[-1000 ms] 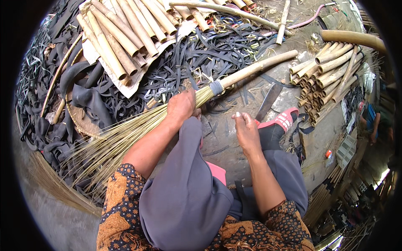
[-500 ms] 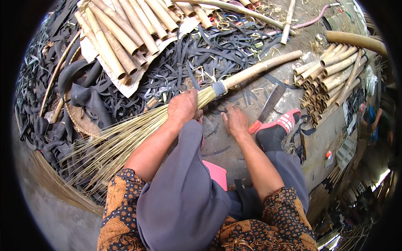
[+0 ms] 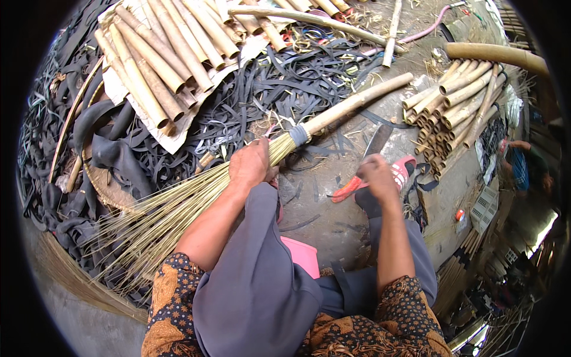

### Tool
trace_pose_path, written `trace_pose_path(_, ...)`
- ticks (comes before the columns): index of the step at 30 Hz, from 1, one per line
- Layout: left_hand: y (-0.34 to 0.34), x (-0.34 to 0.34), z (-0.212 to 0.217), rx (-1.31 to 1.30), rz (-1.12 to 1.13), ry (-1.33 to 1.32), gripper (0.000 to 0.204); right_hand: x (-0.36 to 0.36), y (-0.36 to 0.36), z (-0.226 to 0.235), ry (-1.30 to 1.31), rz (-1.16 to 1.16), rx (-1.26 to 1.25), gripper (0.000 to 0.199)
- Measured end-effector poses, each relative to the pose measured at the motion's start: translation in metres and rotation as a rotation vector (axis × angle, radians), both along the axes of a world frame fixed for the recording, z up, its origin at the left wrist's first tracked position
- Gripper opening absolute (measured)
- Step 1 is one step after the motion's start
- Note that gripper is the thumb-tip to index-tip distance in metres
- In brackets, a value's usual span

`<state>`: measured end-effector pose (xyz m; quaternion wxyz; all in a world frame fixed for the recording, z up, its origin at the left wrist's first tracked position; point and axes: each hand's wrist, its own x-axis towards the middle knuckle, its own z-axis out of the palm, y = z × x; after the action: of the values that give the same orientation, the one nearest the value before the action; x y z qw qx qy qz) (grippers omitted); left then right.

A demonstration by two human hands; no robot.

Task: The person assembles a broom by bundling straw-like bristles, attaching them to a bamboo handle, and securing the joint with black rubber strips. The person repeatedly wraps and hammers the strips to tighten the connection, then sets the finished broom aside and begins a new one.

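Straw-coloured bristles fan stiffly from the broom [image 3: 196,202], bound by a grey wrap to a smooth bamboo handle [image 3: 357,101]. We see the left hand [image 3: 250,163] closed over the bristle neck, pressing it on the knee. The right hand [image 3: 376,177] curls near a knife with an orange grip [image 3: 357,172]; whether it holds it, we cannot tell. Around lie black rubber strips [image 3: 309,71] and cut bamboo tubes [image 3: 160,65] on rough, littered concrete ground [image 3: 333,220].
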<state>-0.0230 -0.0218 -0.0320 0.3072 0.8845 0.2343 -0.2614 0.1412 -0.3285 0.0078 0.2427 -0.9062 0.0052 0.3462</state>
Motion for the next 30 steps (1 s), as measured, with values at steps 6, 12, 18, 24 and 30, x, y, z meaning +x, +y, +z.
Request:
trace_pose_path(6,0.003,-0.001,0.003,-0.016,0.046,0.014,0.069,0.06,-0.067,0.025,-1.209,0.049,-0.62,0.032)
trace_pose_path(12,0.002,0.001,0.007,-0.003,0.061,0.053,0.065,0.061,-0.002,-0.028,-0.557,0.124,-0.344,0.03)
trace_pose_path(18,0.001,0.003,0.011,0.017,0.068,0.057,0.064,0.086,0.05,-0.089,-0.451,0.157,-0.33,0.029)
trace_pose_path(24,-0.001,0.008,0.012,0.026,0.066,0.035,0.065,0.112,0.051,-0.097,-0.327,0.079,-0.355,0.025)
trace_pose_path(30,0.001,0.007,0.013,0.016,0.056,0.088,0.065,0.078,0.037,-0.066,-0.414,-0.119,-0.028,0.02)
